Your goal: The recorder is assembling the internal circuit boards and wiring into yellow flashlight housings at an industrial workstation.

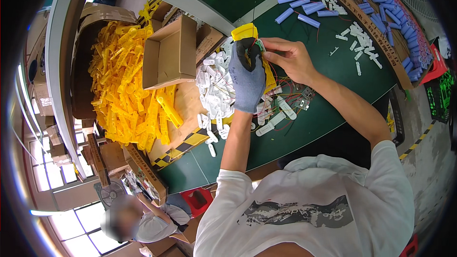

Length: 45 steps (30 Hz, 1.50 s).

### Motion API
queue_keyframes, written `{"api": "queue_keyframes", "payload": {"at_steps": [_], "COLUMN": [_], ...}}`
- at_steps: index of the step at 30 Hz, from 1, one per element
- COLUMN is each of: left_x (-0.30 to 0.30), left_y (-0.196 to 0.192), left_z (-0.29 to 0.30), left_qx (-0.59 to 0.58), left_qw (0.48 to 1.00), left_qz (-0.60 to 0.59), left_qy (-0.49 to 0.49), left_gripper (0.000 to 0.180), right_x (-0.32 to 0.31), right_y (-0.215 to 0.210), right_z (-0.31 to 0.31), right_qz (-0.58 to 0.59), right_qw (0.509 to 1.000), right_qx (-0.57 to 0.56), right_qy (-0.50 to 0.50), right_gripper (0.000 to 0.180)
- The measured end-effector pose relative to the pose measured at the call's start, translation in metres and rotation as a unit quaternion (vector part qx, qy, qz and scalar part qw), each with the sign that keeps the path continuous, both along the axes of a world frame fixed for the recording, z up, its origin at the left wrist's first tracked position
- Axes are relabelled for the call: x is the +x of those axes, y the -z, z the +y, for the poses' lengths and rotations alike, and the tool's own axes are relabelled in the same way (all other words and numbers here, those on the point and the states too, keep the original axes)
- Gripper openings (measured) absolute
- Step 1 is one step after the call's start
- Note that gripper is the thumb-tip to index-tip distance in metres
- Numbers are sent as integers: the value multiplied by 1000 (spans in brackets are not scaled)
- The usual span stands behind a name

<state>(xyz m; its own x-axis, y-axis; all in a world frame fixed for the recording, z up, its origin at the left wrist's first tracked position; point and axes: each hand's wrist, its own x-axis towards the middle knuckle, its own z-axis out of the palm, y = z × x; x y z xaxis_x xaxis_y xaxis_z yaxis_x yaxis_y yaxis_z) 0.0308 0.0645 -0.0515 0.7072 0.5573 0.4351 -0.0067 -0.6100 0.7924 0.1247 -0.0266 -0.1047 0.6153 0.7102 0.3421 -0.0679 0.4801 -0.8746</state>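
Observation:
My left hand (248, 80), in a grey-blue glove with black fingers, is closed around a yellow plastic housing (244, 32). The housing's upper end sticks out above the fingers, and a thin wire rises beside it. My right hand (291, 60) is bare, its thumb and fingertips pinched at the housing's right side. A small pale green piece shows at those fingertips, too small to name. White plastic parts (214, 90) lie heaped to the left of my gloved hand. Below both hands are small circuit boards (304, 99) with red and black wires.
Yellow plastic parts (124, 85) are heaped at the left beside an open cardboard box (169, 54). Loose blue cylindrical cells (308, 20) and small white pieces (362, 43) lie on the green table (328, 74). A carton of cells (376, 4) borders the right. Another person sits lower left.

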Motion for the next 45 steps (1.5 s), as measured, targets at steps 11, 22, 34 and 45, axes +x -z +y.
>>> {"api": "queue_keyframes", "payload": {"at_steps": [11,22,34,45], "left_x": [0,-20,-28,-53], "left_y": [-10,-10,-42,-8], "left_z": [-3,-55,-79,-89], "left_qx": [-111,-386,328,167], "left_qw": [987,895,895,959], "left_qz": [-111,-221,142,98], "left_qy": [31,-23,267,206], "left_gripper": [44,69,31,17], "right_x": [1,-35,-17,-2], "right_y": [-29,-38,-33,-26], "right_z": [-13,-101,-168,-182], "right_qz": [-265,-215,-310,-344], "right_qw": [960,946,929,913], "right_qx": [-64,-169,-190,-219], "right_qy": [57,175,72,-2], "right_gripper": [50,49,47,47]}}
